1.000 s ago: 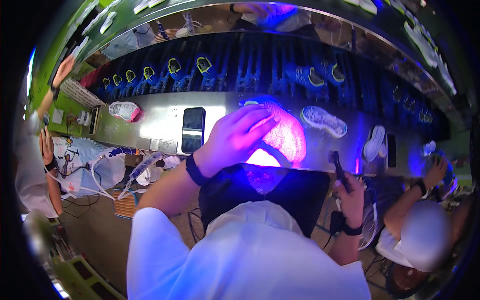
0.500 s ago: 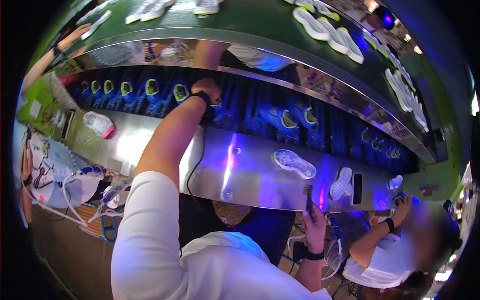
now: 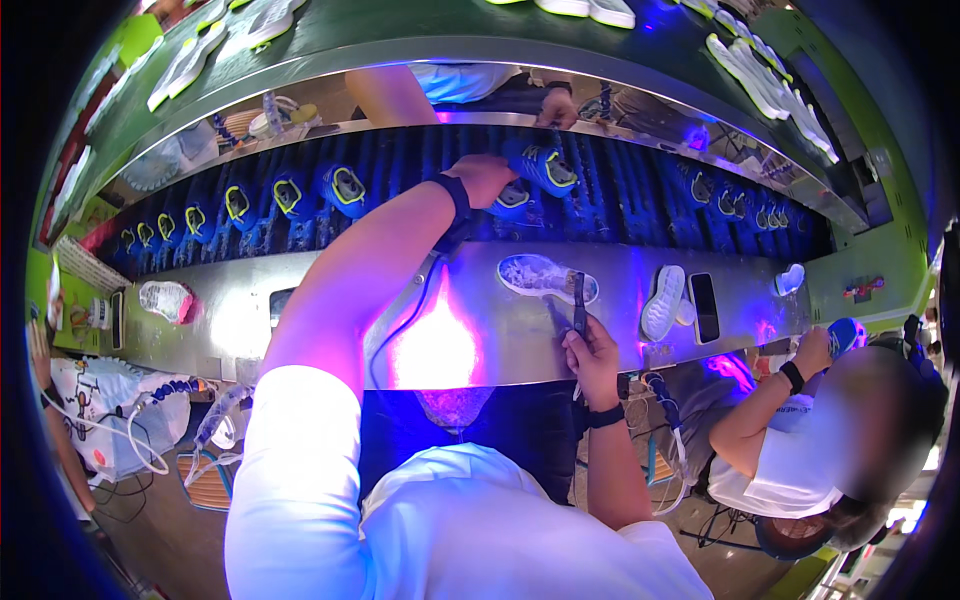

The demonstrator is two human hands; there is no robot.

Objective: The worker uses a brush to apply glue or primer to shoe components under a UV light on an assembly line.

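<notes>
My left hand [image 3: 484, 180] reaches across to the dark roller conveyor. It closes over the toe of a blue shoe [image 3: 513, 198], its fingertips partly hidden between that shoe and another blue shoe [image 3: 550, 168] beside it. A watch band circles the wrist. In my right hand [image 3: 592, 355], held upright near the bench's front edge, is a small dark brush [image 3: 579, 300]. The brush head overlaps a pale, clear-patterned shoe sole [image 3: 530, 272] on the metal bench; I cannot tell whether they touch.
Blue shoes [image 3: 287, 196] stand along the conveyor. A white sole [image 3: 662, 303] and a phone [image 3: 705, 307] lie to the right on the bench [image 3: 640, 345]. A green belt [image 3: 420, 35] above carries white soles. A co-worker [image 3: 765, 450] sits at right; a black cable [image 3: 405, 322] hangs near my left arm.
My view has shifted. My left hand has moved right along the conveyor, leaving a blue shoe in the left row, onto one of the pair. The brush has risen over the clear-patterned sole.
</notes>
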